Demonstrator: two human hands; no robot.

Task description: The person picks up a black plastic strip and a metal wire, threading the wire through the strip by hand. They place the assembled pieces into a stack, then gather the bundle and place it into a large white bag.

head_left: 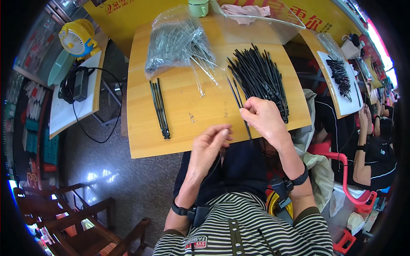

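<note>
My right hand (265, 119) pinches slender black rods (240, 100), their thin tips pointing away from me and their lower ends past the table's front edge. Beside it, just beyond that edge, my left hand (208, 147) is closed with thumb and fingers together. Something thin and dark hangs below those fingers, too hidden to name. A large heap of similar black rods (260, 79) lies on the table right of my right hand. Farther left, a small bundle of black rods (159, 109) rests apart, thicker ends toward me.
On the wooden table (183, 115) lies a transparent bag (177, 45) of thin metallic wires, some poking out. Behind stand a green cup (198, 7) and a transparent bin (256, 30) holding pink cloth. A yellow fan (77, 39) stands left; at right, people sit near another table (337, 87).
</note>
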